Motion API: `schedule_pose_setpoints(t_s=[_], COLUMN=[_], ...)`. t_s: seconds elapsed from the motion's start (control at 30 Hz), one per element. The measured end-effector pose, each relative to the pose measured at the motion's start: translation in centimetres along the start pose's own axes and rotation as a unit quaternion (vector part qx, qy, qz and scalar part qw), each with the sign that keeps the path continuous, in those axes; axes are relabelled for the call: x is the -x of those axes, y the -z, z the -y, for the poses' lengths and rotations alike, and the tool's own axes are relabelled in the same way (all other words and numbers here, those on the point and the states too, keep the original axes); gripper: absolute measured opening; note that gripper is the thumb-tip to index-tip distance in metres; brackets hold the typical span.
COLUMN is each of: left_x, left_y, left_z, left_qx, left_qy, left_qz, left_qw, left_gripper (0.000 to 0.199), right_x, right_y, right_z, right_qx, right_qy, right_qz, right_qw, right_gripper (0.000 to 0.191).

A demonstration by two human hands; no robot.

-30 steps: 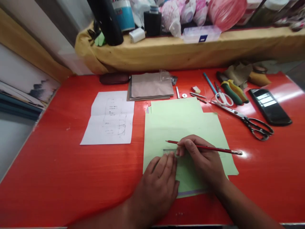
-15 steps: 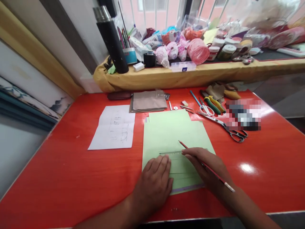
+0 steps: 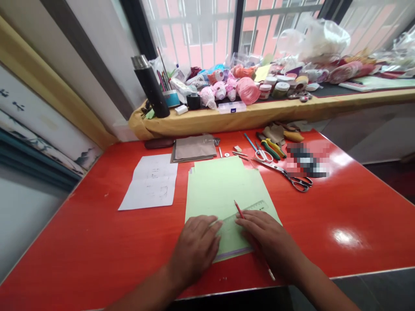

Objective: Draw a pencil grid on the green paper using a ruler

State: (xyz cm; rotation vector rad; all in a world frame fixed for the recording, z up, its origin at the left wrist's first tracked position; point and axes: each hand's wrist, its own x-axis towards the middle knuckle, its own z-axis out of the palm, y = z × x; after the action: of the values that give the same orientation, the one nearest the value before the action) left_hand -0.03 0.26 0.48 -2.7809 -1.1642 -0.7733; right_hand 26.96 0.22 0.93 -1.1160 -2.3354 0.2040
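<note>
A clear ruler [image 3: 259,207] lies slanted across light green paper sheets [image 3: 223,183], its right end higher. My left hand [image 3: 196,246] is at the ruler's left part, fingers bent over it and the paper. In my right hand [image 3: 270,235] is a red pencil [image 3: 239,209], its tip pointing up and away over the paper, its white end sticking out below the palm. The fingers of this hand also touch the ruler. Both hands cover parts of the ruler and of the sheets' near half. Purple paper shows under the green at the near edge.
A white sheet with drawn lines [image 3: 152,181] lies left. Behind the green sheets are brown paper [image 3: 194,147] and an eraser [image 3: 237,148]. Large scissors [image 3: 285,173], white-handled scissors [image 3: 264,156] and pliers [image 3: 272,148] lie right. A black flask [image 3: 151,88] stands on the ledge.
The ruler has turned from nearly level to a slant rising rightward. My right hand, still with the pencil, has come onto the ruler. The view has tilted up and shifted right.
</note>
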Motion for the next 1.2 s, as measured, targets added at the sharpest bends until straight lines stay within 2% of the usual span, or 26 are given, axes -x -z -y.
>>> schedule_pose_setpoints(t_s=[0.1,0.27,0.5,0.63,0.97,1.2], left_x=[0.0,0.4,0.2,0.2,-0.6,-1.4], left_y=[-0.4,-1.4,-3.3,-3.9,-3.3,-3.1], left_z=[0.5,1.2,2.0,2.9,5.4,6.5], left_qx=[-0.010,-0.039,-0.089,-0.077,-0.035,-0.013], left_qy=[0.040,0.064,0.087,0.078,0.060,0.043], left_qz=[0.012,0.031,0.120,0.143,0.203,0.222], left_qw=[0.999,0.997,0.985,0.984,0.977,0.974], left_gripper=[0.034,0.041,0.074,0.076,0.076,0.077], right_x=[0.6,2.5,4.2,4.3,4.7,4.8], right_y=[0.5,1.9,2.7,2.5,3.0,3.0], right_z=[-0.9,-2.7,-4.6,-5.4,-5.4,-5.4], right_qx=[0.009,0.036,0.072,0.065,0.067,0.035], right_qy=[-0.011,-0.059,-0.099,-0.111,-0.101,-0.115], right_qz=[-0.014,-0.034,-0.062,-0.071,-0.074,-0.043], right_qw=[1.000,0.997,0.991,0.989,0.990,0.992], right_gripper=[0.026,0.025,0.027,0.025,0.024,0.020])
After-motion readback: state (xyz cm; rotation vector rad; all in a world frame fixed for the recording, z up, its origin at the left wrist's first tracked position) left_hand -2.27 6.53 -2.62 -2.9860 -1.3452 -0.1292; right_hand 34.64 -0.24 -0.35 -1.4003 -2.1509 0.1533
